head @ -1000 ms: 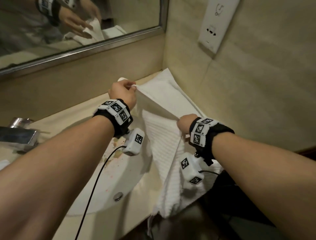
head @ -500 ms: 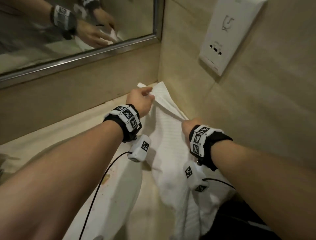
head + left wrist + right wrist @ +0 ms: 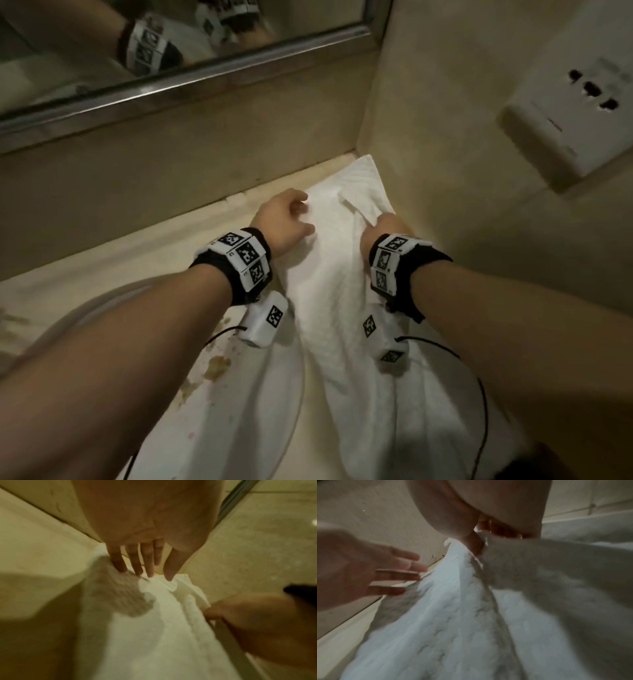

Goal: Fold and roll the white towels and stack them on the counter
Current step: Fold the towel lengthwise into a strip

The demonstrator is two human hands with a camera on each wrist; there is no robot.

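Note:
A white towel (image 3: 335,291) lies lengthwise on the beige counter (image 3: 144,253), its far end in the corner by the walls and its near end hanging over the front edge. My left hand (image 3: 305,214) is over the towel's far left part, holding nothing. In the left wrist view its straight fingertips (image 3: 137,573) touch the towel (image 3: 154,635) near its far edge. My right hand (image 3: 375,221) pinches a raised fold of the towel's right edge. The right wrist view shows its thumb (image 3: 475,545) pressed into that fold of towel (image 3: 530,568).
A white sink basin (image 3: 260,404) sits left of the towel, with brown stains (image 3: 215,366) on the counter beside it. A mirror (image 3: 171,51) runs along the back wall. The side wall close on the right carries a white socket plate (image 3: 565,120).
Both hands carried the lifted towel edge forward and down toward the corner. The left hand has let go of its corner and spread its fingers; the right hand still pinches the edge.

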